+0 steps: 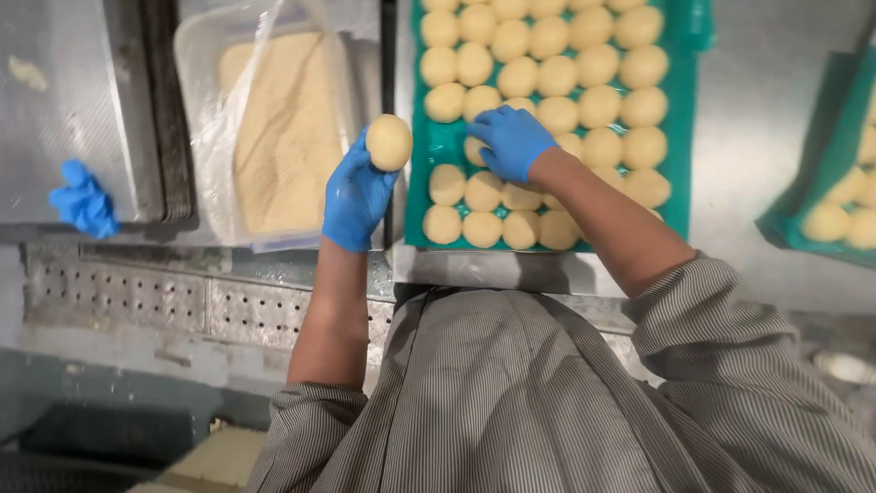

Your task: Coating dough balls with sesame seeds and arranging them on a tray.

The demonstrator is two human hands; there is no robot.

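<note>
Dough ball [390, 142], pale yellow, smooth and round, is pinched in the fingertips of the left hand [356, 194], which wears a thin blue glove and is raised between the two containers. The right hand [509, 139], gloved alike, lies palm down with fingers spread on the dough balls in the green tray [682, 128]; whether its fingers close on one of them cannot be told. Rows of matching dough balls [575, 68] fill the tray beyond and beside the right hand, packed so that neighbours touch, with a bare green gap just left of its fingers. Beyond the left hand stands a clear plastic tub [196, 110], rectangular with rounded corners, holding a flat slab of beige dough [287, 128] under loose, wrinkled transparent film. Both containers rest on a dull metal surface [766, 110]. Well to the left of the left hand a crumpled blue glove [84, 201] lies at the edge of a grey metal sheet. Far right of the right hand, a second green tray [821, 183] with more dough balls is partly in view. Sleeves [703, 310] of finely striped grey cloth are pushed up the forearms.
</note>
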